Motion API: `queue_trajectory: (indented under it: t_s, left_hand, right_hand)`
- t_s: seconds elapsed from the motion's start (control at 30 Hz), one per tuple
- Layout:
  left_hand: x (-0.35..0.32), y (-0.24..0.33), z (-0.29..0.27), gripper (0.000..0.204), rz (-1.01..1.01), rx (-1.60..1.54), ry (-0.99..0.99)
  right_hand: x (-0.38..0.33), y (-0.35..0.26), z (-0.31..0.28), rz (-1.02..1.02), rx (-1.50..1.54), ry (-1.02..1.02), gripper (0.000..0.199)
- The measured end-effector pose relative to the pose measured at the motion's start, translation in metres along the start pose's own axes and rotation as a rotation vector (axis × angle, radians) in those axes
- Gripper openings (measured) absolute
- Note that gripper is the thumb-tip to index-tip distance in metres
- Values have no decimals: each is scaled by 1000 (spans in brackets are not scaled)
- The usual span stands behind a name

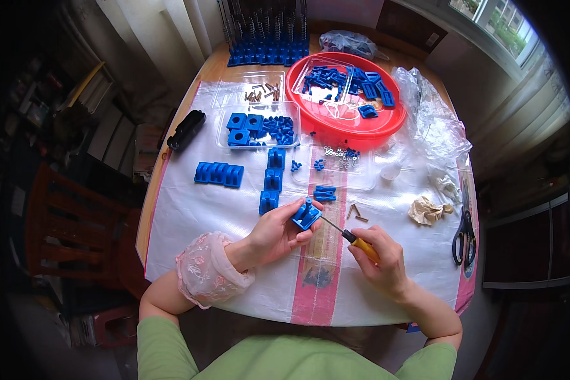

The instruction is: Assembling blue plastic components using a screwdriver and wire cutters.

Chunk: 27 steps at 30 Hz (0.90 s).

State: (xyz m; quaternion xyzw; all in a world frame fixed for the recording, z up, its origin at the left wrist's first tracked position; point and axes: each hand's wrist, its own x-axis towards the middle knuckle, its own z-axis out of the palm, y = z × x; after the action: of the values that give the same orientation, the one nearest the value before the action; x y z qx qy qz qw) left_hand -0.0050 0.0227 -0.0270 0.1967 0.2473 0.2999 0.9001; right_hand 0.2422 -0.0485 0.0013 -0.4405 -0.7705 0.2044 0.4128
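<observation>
My left hand (267, 235) grips a small blue plastic bracket (306, 217), its raised part pointing up between thumb and fingers. A screwdriver (365, 249) with a yellow handle and black collar is wrapped in my right hand (387, 265). Its thin shaft runs leftward to the bracket's right side; whether the tip touches is too small to tell. Just beyond the bracket lie small blue plastic pieces (324, 193). A few brass-coloured pins (354, 212) rest to the right, above the screwdriver. Beyond my left hand, three blue brackets (272, 180) stand in a column.
A row of blue brackets (218, 174) and a black case (187, 130) lie at left. Clear boxes (224, 136) of parts and a red basin (386, 130) stand farther back. Scissors (464, 237), crumpled paper (429, 211) and plastic film (434, 120) occupy the right side.
</observation>
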Motion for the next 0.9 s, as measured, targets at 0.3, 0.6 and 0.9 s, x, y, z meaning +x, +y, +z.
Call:
queue_trajectory:
  t_s: [0.3, 0.6, 0.9]
  left_hand:
    - [-2, 0, 8, 36, -23, -29, 45]
    - [-5, -6, 15, 36, 52, 110, 44]
    - [-6, -14, 21, 45, 153, 347, 67]
  right_hand:
    - [-1, -2, 2, -15, -4, -70, 33]
    - [-4, -2, 2, -60, -101, -97, 31]
    - [-9, -11, 4, -113, -210, -153, 32]
